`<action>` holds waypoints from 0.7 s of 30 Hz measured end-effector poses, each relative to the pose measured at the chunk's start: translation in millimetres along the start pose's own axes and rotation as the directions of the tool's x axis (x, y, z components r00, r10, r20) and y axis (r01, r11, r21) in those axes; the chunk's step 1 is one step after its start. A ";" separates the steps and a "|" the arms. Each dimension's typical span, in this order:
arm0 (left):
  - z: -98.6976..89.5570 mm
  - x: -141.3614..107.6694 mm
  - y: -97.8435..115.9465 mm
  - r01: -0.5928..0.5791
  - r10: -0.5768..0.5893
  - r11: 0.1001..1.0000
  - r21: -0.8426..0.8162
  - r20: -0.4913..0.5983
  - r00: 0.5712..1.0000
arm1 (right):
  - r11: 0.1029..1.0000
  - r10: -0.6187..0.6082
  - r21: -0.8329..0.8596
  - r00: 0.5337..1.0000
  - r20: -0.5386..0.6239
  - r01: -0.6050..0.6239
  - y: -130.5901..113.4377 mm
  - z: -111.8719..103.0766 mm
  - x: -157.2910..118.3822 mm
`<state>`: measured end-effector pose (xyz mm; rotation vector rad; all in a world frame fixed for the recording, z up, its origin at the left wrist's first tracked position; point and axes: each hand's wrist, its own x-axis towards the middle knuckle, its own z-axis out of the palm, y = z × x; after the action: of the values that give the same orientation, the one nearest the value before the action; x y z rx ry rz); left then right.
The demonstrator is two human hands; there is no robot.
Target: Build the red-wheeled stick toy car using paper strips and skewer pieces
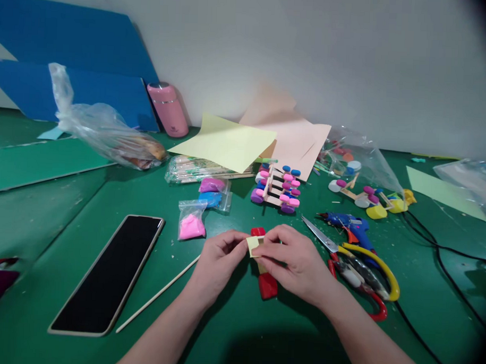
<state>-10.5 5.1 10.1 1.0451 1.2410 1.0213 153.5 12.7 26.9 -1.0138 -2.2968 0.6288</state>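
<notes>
My left hand [223,258] pinches the left edge of a small folded piece of pale yellow paper [253,247]. The fingers of my right hand [290,260] are closed on the same piece from the right. Just below and behind the paper, a small object with red ends [268,287] lies on the green table, its middle mostly hidden by my hands. A thin wooden stick [159,295] rests beside my left forearm. To the right of my right hand are scissors [323,235] with red handles, yellow-handled pliers [389,272] and a blue glue gun [347,222].
A phone [108,275] lies at left. Small bags of pink [191,226], blue and purple material sit ahead, near stick-built models with coloured wheels [277,188]. Paper sheets [228,140], a pink bottle [168,109] and plastic bags [105,129] line the back. Black cables [442,252] cross the right.
</notes>
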 end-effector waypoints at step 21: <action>-3.7 0.5 -8.0 -0.058 0.051 0.996 -0.073 -0.090 0.995 | 0.902 0.314 0.399 0.884 -0.347 -0.163 -5.7 6.4 13.1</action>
<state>-13.9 4.0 2.0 0.9891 1.2406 1.1581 139.0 18.1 29.5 -1.1346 -1.6321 0.8191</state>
